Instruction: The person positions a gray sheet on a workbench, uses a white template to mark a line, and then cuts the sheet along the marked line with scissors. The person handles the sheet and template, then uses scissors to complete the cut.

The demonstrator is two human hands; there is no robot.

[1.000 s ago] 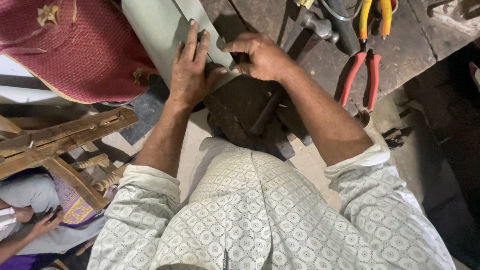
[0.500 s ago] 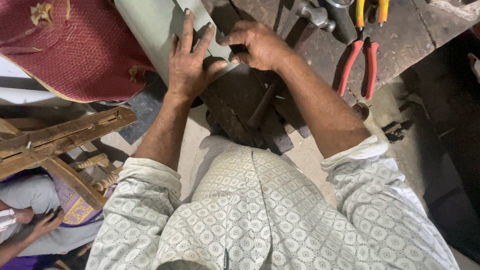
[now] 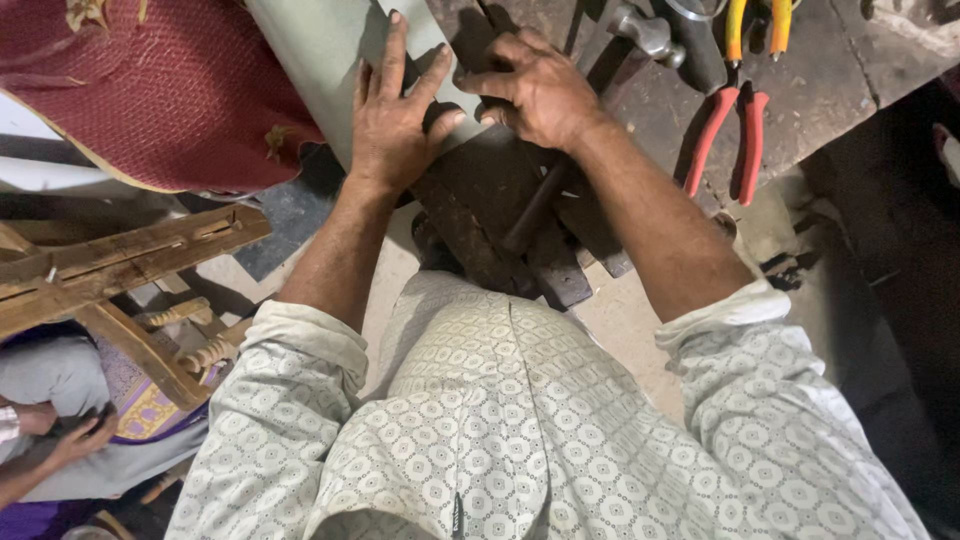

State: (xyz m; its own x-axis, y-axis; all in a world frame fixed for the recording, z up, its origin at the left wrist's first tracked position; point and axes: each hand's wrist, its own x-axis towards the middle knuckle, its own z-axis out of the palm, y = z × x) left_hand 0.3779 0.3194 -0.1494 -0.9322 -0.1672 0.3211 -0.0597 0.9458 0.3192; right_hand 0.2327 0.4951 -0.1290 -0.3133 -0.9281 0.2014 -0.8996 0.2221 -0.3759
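Pressing down flat, the left hand lies with fingers spread on a pale grey-green sheet of thin metal that runs from the far left toward the middle of the head view. The right hand is curled, its fingers closed over the sheet's right edge where that edge meets a dark, rusty iron vise clamped at the near side of the worn dark surface.

Judging from this, the sheet seems seated at the vise and is being held or bent along that edge; no finished fold shows, so the shaping looks early or midway.

Red-handled pliers and yellow-handled pliers lie untouched to the right. A red woven cloth sits far left, a wooden frame nearer.
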